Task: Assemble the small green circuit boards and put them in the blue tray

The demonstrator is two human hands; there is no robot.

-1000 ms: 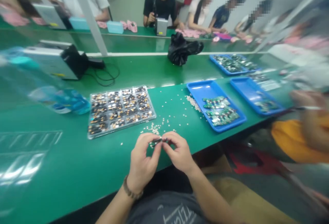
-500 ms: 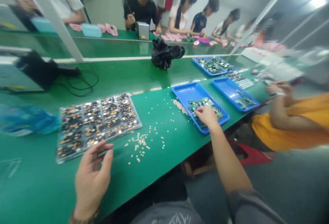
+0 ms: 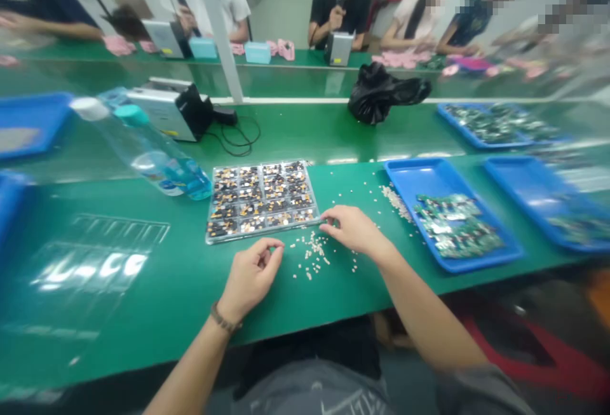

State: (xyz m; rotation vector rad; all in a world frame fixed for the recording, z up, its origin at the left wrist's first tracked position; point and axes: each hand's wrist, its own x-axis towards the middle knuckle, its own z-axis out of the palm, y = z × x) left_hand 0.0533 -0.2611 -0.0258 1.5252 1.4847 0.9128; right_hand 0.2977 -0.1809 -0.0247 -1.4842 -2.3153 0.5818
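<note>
My left hand point(image 3: 251, 275) hovers low over the green bench, just in front of a clear compartment tray point(image 3: 261, 233) filled with small black, orange and silver parts. Its thumb and forefinger are closed together; anything between them is too small to make out. At the tray's front right corner is my right hand point(image 3: 355, 229), fingers pinched, their contents hidden. Between and below the hands lie scattered tiny pale pieces point(image 3: 314, 250). To the right, a blue tray point(image 3: 419, 173) holds small green circuit boards point(image 3: 460, 224).
Bottles point(image 3: 152, 157) lean left of the compartment tray, near a grey box with a cable point(image 3: 241, 148). A black plastic bag point(image 3: 374, 94) sits behind. More blue trays point(image 3: 512, 173) stand right and far left. Across the bench, several people work.
My right hand has left the circuit boards in the blue tray and come left to the compartment tray's corner. My left hand's fingers have closed. The view has swung left.
</note>
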